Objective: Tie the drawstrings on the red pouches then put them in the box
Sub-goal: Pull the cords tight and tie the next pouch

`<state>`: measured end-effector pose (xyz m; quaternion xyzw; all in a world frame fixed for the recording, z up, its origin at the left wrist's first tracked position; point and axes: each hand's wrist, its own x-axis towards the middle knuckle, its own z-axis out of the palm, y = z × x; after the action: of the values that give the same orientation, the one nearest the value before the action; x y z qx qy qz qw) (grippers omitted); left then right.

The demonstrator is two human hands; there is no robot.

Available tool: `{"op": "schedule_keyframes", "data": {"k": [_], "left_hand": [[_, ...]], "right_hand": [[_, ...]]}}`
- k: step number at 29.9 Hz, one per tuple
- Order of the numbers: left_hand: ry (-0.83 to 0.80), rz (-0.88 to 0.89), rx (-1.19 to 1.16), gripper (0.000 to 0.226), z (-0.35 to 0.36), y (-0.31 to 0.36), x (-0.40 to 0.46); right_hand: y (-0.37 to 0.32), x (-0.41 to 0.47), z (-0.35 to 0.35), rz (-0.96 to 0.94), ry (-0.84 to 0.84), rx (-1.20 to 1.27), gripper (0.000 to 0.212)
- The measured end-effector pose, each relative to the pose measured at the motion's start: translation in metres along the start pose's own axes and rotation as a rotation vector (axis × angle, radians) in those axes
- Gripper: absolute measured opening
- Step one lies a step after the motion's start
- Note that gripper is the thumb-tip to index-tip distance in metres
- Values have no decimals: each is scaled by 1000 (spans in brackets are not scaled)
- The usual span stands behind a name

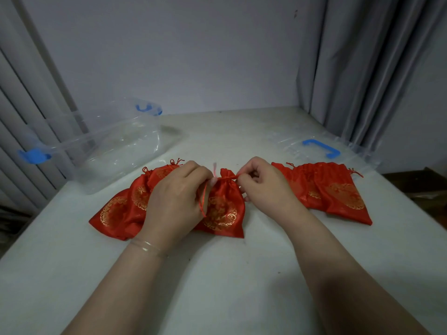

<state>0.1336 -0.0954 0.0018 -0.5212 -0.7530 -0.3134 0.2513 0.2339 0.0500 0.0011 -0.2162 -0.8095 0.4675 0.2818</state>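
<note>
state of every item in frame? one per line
Centre pouch: neck cinched, strings being pulled.
Left pouches: lying flat on table.
Right pouches: lying flat.
Box: open, empty.
Lid: off, lying on table.
Left hand: gripping a drawstring.
Right hand: pinching the other drawstring.

The left hand (174, 201) covers the near pouches (116, 213) on that side, so their count is unclear. Its fingertips blur pink at the middle pouch (222, 204) neck. Both forearms run off the bottom edge.
</note>
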Motion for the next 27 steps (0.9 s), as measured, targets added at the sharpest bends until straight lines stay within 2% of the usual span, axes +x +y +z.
{"op": "schedule_keyframes", "data": {"k": [3, 8, 13, 16, 20, 23, 27], "left_hand": [[-45, 62, -100, 25, 0, 1, 1], [-128, 60, -325, 22, 3, 8, -1], [-159, -167, -658, 17, -4, 14, 0], [-47, -398, -877, 21, -6, 14, 3], [-14, -617, -936, 16, -1, 10, 7], [-82, -662, -965, 6, -2, 6, 5], [-148, -652, -944, 14, -2, 3, 5]], "right_hand": [[0, 1, -4, -3, 1, -101, 7], [4, 5, -1, 95, -71, -72, 12], [2, 4, 7, 186, -158, 273, 18], [-2, 2, 9, 97, -134, 336, 20], [-2, -4, 17, -166, -35, 185, 22], [0, -8, 19, -439, -11, -28, 15], [-1, -6, 18, -549, 11, -154, 14]]}}
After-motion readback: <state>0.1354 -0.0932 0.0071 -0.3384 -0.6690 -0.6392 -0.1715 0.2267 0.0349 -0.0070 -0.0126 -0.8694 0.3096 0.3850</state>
